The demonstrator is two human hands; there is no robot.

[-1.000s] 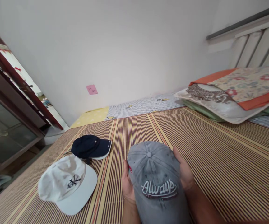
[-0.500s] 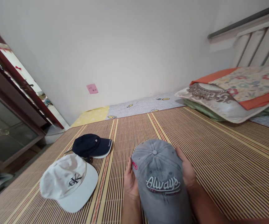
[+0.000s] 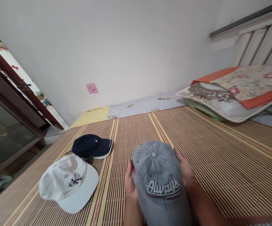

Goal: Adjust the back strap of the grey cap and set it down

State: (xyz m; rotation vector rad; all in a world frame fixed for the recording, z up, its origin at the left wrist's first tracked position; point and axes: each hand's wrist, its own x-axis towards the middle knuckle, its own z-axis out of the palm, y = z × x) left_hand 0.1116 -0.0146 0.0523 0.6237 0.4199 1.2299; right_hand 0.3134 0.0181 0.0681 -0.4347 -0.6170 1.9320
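Note:
A grey baseball cap (image 3: pixel 160 172) with "Always" stitched in white on its front is held between my two hands, its brim pointing toward me. My left hand (image 3: pixel 130 183) grips the cap's left side, next to a small red emblem. On the opposite side my right hand (image 3: pixel 185 169) is closed on it, most of the fingers hidden beneath. To the left lies a white cap (image 3: pixel 67 183) with a black "CK" logo, brim toward the lower right. Just behind it, close to touching, is a navy cap (image 3: pixel 91 147) with its brim to the right.
A striped bamboo mat (image 3: pixel 211 157) covers the bed. Pillows (image 3: pixel 225 103) with an orange-edged floral cover (image 3: pixel 256 81) are piled at the right by a white headboard (image 3: pixel 263 40). A pink note (image 3: pixel 92 88) is on the wall; a glass-fronted cabinet (image 3: pixel 8 128) stands at left.
The whole view has shifted slightly. The grey cap stays in both hands, with its crown turned a little in the picture. The white and navy caps lie as before.

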